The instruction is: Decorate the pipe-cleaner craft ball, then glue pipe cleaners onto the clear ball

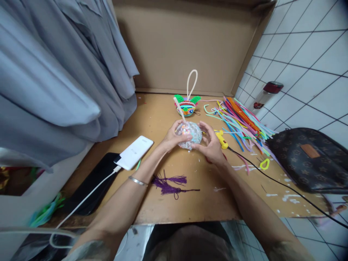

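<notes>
A round, see-through shiny ball (193,135) with glittering bits is between my two hands above the table. My left hand (174,137) grips its left side, thumb across the front. My right hand (213,146) curls round its right side, thumb at the lower edge. A pale fuzzy stem (179,108) sticks up at the ball's upper left; I cannot tell how it is joined. Right behind sits a colourful pipe-cleaner animal head (187,108) with green ears and a white loop (191,85). A yellow glue gun (221,139) lies beside my right hand, partly hidden by it.
Purple tassels (171,186) lie in front of me. A white power bank or phone (136,152) with a cable and a black tablet (95,181) are at left. Coloured pipe cleaners (241,119), a brown bag (310,159) and a black cord (258,168) are at right. A grey curtain (67,72) hangs left.
</notes>
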{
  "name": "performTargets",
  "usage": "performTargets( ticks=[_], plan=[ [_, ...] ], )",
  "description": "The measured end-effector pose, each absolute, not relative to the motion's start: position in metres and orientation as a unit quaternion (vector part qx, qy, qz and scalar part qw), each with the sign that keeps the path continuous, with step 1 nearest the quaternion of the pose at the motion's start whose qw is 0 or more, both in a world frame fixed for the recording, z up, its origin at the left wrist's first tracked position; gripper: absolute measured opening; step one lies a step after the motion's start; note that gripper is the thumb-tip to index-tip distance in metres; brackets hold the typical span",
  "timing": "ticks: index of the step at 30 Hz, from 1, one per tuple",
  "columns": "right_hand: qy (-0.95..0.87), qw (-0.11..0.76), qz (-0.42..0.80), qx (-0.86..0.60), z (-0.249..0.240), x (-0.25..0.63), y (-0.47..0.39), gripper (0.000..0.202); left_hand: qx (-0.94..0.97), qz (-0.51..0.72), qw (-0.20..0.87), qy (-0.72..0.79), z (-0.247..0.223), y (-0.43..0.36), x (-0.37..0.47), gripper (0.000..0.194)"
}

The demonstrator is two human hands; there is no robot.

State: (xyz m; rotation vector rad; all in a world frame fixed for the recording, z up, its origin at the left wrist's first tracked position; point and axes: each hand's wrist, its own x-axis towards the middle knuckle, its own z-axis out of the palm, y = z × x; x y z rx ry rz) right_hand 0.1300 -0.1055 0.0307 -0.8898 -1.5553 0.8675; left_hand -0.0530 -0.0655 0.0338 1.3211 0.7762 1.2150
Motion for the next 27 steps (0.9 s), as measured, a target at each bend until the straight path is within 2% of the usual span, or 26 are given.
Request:
performTargets(
  ticks=[3,6,11,23,27],
  plan=[
    [-0.621,0.554,0.405,-0.379,0.0284,0.1292,-0.1036,0.105,0.599,0.523,0.508,0.331,0.0322,-0.0637,-0.054,0.091],
    [-0.599,0.535,0.472,-0.363,0.0303,0.1294,-0.1025,0.11,0.628,0.523,0.473,0.328,0.0304,-0.0643,-0.0543,0.09],
    [-0.573,0.516,0.542,-0.335,0.0343,0.1299,-0.102,0.11,0.663,0.523,0.437,0.309,0.029,-0.0662,-0.0547,0.088],
    [-0.591,0.523,0.516,-0.333,0.026,0.1326,-0.0964,0.102,0.657,0.511,0.462,0.307,0.032,-0.0707,-0.0553,0.087],
    [-0.593,0.522,0.514,-0.334,0.0277,0.1317,-0.0969,0.103,0.668,0.517,0.434,0.314,0.0321,-0.0723,-0.0546,0.086]
  ],
)
